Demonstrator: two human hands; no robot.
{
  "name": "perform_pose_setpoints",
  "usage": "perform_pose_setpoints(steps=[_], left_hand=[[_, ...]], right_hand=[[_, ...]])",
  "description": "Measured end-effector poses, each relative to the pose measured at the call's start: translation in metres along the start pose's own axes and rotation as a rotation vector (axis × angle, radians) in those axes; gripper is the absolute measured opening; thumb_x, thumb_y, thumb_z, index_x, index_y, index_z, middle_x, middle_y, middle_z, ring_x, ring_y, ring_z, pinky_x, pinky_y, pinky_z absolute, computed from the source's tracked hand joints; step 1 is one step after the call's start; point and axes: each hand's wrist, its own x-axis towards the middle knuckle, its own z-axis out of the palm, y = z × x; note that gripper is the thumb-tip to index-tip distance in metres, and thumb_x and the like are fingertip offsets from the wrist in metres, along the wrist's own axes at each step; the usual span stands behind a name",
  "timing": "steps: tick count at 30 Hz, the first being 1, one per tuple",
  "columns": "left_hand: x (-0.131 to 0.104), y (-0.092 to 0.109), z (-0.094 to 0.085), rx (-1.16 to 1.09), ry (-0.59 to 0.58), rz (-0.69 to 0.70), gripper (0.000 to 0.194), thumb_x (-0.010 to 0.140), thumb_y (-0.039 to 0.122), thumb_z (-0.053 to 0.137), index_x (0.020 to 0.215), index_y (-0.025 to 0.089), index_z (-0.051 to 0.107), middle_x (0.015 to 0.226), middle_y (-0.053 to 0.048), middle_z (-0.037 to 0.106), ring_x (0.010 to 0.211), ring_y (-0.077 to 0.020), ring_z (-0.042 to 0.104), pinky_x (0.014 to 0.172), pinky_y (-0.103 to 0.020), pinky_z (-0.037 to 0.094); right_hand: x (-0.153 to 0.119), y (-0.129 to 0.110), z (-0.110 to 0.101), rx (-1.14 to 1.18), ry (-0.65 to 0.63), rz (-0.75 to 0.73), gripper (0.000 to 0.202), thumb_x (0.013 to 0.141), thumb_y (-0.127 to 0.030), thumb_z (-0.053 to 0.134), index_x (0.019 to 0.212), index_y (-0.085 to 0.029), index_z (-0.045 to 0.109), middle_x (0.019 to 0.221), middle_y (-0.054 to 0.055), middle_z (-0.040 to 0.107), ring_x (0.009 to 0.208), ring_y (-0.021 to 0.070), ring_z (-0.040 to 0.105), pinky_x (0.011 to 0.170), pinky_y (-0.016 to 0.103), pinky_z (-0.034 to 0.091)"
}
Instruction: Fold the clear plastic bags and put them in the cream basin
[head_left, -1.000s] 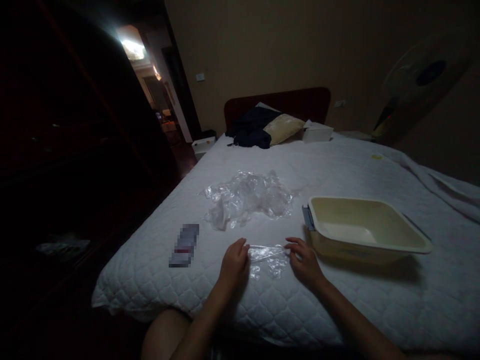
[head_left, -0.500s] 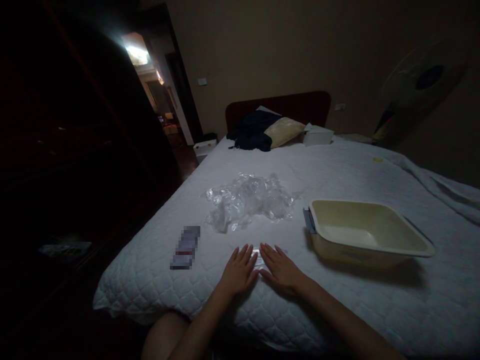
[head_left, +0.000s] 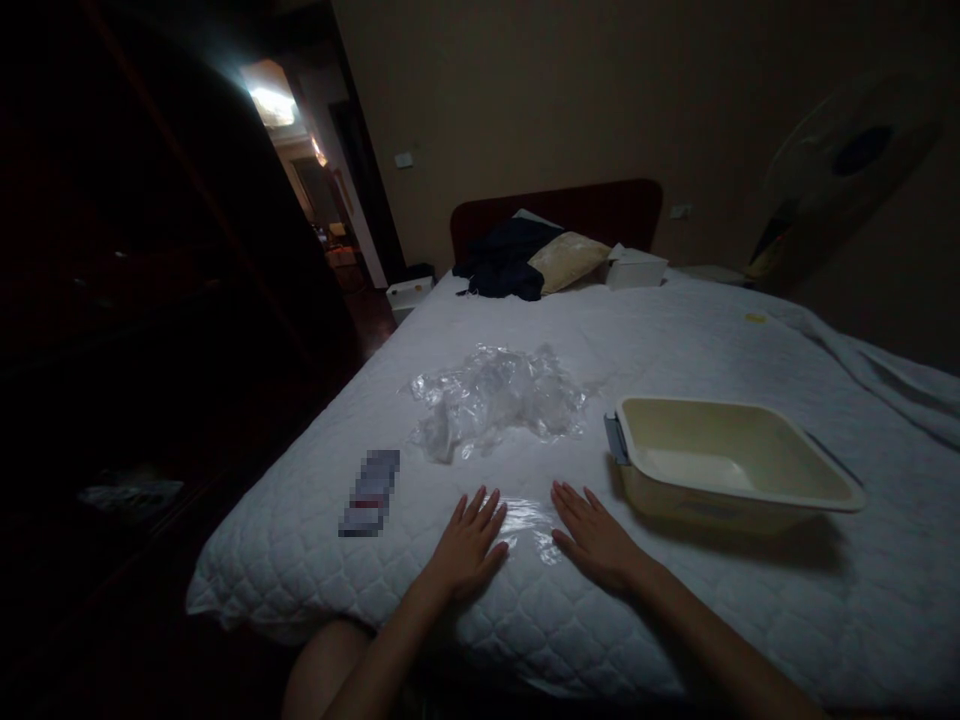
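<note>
A clear plastic bag (head_left: 529, 522) lies flat on the white quilted bed (head_left: 315, 560), near its front edge. On its left side my left hand (head_left: 466, 545) rests palm down with the fingers spread. My right hand (head_left: 596, 535) lies flat on the right side, fingers stretched out. Shiny creases show in the plastic between them. Just beyond the hands is a loose heap of crumpled clear plastic bags (head_left: 502, 400). To the right of my right hand stands a cream plastic tub (head_left: 735, 505) with grey side handles; its visible inside holds nothing.
Left of my hands lies a flat blurred-out item (head_left: 371, 495). Toward the headboard (head_left: 622, 205) are dark clothing (head_left: 510, 265), a beige pillow (head_left: 570, 262) and a white box (head_left: 637, 272). A fan (head_left: 855, 155) stands at the right. Beyond the bed's left side is a lit doorway (head_left: 300, 170).
My hands have slid apart, left hand to the left and right hand to the right. More of the clear plastic bag now shows between them.
</note>
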Motion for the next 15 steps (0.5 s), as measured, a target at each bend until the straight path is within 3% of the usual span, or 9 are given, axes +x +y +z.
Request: perform_pose_setpoints(steps=[9, 15], left_hand=[[-0.007, -0.007, -0.001, -0.109, 0.065, -0.132, 0.047, 0.090, 0.035, 0.028, 0.134, 0.017, 0.026, 0.141, -0.011, 0.025, 0.130, -0.0223, 0.019, 0.104, -0.046, 0.021], [0.000, -0.011, 0.002, -0.398, 0.241, -0.390, 0.046, 0.087, 0.038, 0.034, 0.127, 0.014, 0.037, 0.129, -0.013, 0.044, 0.120, -0.0196, 0.040, 0.098, -0.039, 0.035]], right_hand=[[0.002, 0.007, 0.000, 0.231, 0.058, 0.014, 0.056, 0.088, -0.046, 0.029, 0.137, -0.021, 0.019, 0.141, 0.011, 0.025, 0.130, 0.0219, 0.021, 0.105, 0.049, 0.015], [0.009, 0.019, -0.005, 0.644, 0.280, 0.167, 0.043, 0.089, -0.041, 0.027, 0.126, -0.025, 0.042, 0.128, 0.011, 0.048, 0.115, 0.0212, 0.046, 0.092, 0.043, 0.040]])
